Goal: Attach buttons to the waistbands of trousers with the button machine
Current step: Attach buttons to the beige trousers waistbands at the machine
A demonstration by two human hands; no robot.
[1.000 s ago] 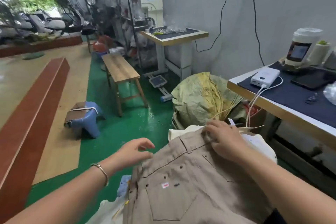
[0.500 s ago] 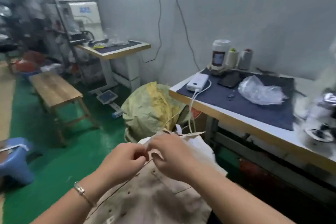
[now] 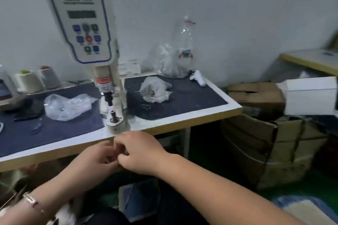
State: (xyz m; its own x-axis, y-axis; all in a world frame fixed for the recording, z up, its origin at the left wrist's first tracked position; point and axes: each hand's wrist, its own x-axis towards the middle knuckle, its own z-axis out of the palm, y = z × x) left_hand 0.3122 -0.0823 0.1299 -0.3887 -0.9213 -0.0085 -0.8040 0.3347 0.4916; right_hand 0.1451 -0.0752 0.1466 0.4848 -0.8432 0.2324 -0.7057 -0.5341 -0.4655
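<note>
Just below the desk [image 3: 182, 118] edge, we bring both hands together, knuckle to knuckle. Our left hand [image 3: 95, 160] has its fingers curled inward, and our right hand [image 3: 139, 153] sits just beside it, touching it, fingers bent down over the same spot. Each grip looks pressed together on something small between them, but the blur hides what, so we cannot tell what is pinched. A bracelet [image 3: 30, 201] shows on our left wrist.

Directly above our hands stands the button machine [image 3: 111, 86], its round base at the desk's front edge, its dark plunger hanging over a small post. Higher up is its white control panel [image 3: 82, 23] with blue, green and red buttons. The trousers are not clearly visible; only a pale blurred patch shows under our left forearm, too smeared to name.

Left of the machine, a crumpled clear plastic bag [image 3: 67, 105] lies on the dark mat [image 3: 192, 97]. Right of it sits another plastic bag [image 3: 155, 89], and farther back a taller clear bag [image 3: 175, 55] leans at the wall. Two thread cones [image 3: 27, 80] stand far left. Well to the right of our hands, cardboard boxes [image 3: 265, 142] pile on the floor.
</note>
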